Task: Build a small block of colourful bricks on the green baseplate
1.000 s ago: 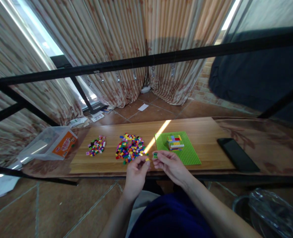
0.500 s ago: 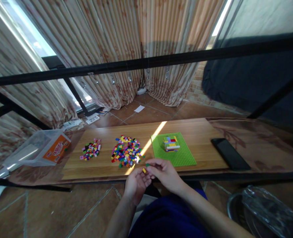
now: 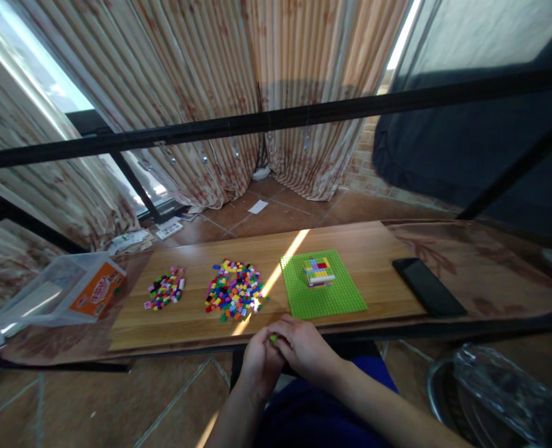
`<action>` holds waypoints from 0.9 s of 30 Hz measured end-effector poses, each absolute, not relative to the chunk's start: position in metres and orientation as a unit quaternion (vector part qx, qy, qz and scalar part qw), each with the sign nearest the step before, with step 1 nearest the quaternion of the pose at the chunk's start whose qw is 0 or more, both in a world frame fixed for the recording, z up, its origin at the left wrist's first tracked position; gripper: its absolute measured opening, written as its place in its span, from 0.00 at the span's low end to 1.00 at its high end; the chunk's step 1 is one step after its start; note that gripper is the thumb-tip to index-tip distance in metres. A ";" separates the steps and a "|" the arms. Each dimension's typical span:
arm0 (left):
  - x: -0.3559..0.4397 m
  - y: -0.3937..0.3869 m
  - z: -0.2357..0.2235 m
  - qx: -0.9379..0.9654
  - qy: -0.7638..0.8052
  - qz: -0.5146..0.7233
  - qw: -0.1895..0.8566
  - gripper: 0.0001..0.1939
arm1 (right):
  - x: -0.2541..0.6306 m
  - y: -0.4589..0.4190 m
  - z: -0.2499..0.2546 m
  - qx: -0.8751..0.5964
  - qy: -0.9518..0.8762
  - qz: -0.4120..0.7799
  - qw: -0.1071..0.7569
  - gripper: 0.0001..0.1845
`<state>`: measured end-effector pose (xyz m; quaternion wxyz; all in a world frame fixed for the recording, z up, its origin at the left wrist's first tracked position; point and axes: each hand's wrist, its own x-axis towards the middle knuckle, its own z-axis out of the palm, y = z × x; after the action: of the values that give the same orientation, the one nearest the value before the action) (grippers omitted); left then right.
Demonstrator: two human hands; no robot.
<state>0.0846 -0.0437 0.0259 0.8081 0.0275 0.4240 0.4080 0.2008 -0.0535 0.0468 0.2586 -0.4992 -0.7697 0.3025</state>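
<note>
My left hand (image 3: pixel 258 359) and my right hand (image 3: pixel 306 348) are closed together just in front of the board's near edge. Between their fingertips shows a small yellow-green toy brick (image 3: pixel 273 338), pinched from both sides; the rest of what they hold is hidden by the fingers. Ahead and to the right lies a green baseplate (image 3: pixel 341 298). On it stands a small block built of toy bricks (image 3: pixel 319 274), with white, yellow, red and blue parts. A large pile of mixed toy bricks (image 3: pixel 237 289) is beyond my left hand.
A smaller brick pile (image 3: pixel 166 290) lies on the left of the wooden board (image 3: pixel 191 330). Left of the board stands a clear plastic box (image 3: pixel 65 292) with an orange label. A black phone (image 3: pixel 427 286) lies at the right. A dark metal bar (image 3: pixel 187 132) runs across behind.
My hands have come together and moved slightly down toward me. The left palm, open before with a yellow brick on it, is now closed. The dark green brick at my right fingertips no longer shows.
</note>
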 end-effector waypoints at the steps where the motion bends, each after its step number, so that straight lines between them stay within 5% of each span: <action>1: 0.085 -0.044 0.024 0.025 0.424 0.408 0.808 0.09 | 0.201 -0.054 0.046 -0.499 -0.768 0.304 0.263 0.10; 21: 0.039 0.033 0.064 0.093 0.517 0.560 0.641 0.07 | 0.281 -0.052 0.031 -0.611 -0.659 0.241 0.368 0.10; 27: 0.035 0.063 0.057 0.122 0.501 0.595 0.616 0.15 | 0.278 -0.060 0.018 -0.598 -0.659 0.280 0.361 0.11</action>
<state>0.0348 0.0631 0.0567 0.6162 0.1225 0.5011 0.5951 0.2778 -0.0595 0.0176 0.3615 -0.5976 -0.6585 0.2803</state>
